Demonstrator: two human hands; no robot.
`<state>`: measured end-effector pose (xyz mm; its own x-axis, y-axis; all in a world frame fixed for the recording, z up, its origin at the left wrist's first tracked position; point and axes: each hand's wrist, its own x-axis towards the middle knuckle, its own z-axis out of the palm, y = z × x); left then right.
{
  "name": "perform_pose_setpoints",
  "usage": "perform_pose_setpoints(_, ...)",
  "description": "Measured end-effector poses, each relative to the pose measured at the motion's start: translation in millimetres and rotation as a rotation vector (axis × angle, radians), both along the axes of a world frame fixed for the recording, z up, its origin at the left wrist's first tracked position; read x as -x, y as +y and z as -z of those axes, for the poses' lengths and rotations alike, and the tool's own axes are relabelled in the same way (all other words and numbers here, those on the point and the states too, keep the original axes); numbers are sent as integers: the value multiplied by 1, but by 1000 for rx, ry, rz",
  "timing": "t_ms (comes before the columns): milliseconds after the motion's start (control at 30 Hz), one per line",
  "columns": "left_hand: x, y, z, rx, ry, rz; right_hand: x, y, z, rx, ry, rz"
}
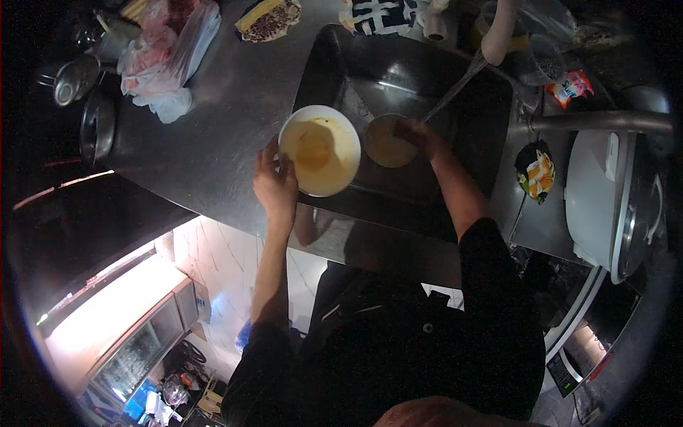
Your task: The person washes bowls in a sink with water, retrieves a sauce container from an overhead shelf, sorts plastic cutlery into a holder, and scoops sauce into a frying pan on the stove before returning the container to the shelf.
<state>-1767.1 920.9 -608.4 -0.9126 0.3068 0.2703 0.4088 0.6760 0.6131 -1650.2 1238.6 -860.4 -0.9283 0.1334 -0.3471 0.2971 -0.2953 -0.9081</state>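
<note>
My left hand (276, 178) grips the rim of a white bowl (353, 135), thumb over the edge, at the sink's left side. The bowl has a yellowish inside with a darker round patch at its middle. My right hand (420, 137) is closed on the edge of a pale, round, shallow dish (390, 151) inside the sink; shadow hides its fingers. A thin stream of water (455, 89) runs from the faucet (496, 44) down beside my right hand. The dark metal sink (402, 193) lies beneath both.
A pink-and-white plastic bag (167, 57) lies on the metal counter (235, 114). Cloth pads lie behind the sink. On the right are a patterned cloth (536, 172), a colourful packet (569, 88), a metal pipe (605, 122) and a large white appliance (592, 192). A strainer (71, 82) stands far left.
</note>
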Motion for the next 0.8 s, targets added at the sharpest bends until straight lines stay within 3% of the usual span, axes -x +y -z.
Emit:
perform_pose_setpoints(100, 1, 1, -4, 7, -52, -17, 0, 6, 16, 531, 91, -107)
perform_pose_setpoints(167, 1, -2, 0, 15, -51, -26, -11, 22, 46, 612, -74, -116)
perform_pose_setpoints(400, 1, 18, 16, 153, 17, 92, -13, 21, 34, 152, -342, -61)
perform_pose_setpoints(500, 6, 44, 64, 114, -3, 168, -22, 41, 109, 474, -222, 42)
perform_pose_setpoints(600, 10, 79, 118, 225, -231, 181, -28, 25, 40, -458, -201, -156)
perform_pose_setpoints(667, 14, 97, 156, 326, -441, 155, -19, 23, 14, -551, -257, -162)
perform_pose_setpoints(733, 15, 121, 178, 450, -674, 76, -15, 23, 14, -575, -262, -150)
perform_pose_setpoints(800, 8, 124, 226, 425, -749, 40, -15, 22, 33, -519, -222, -122)
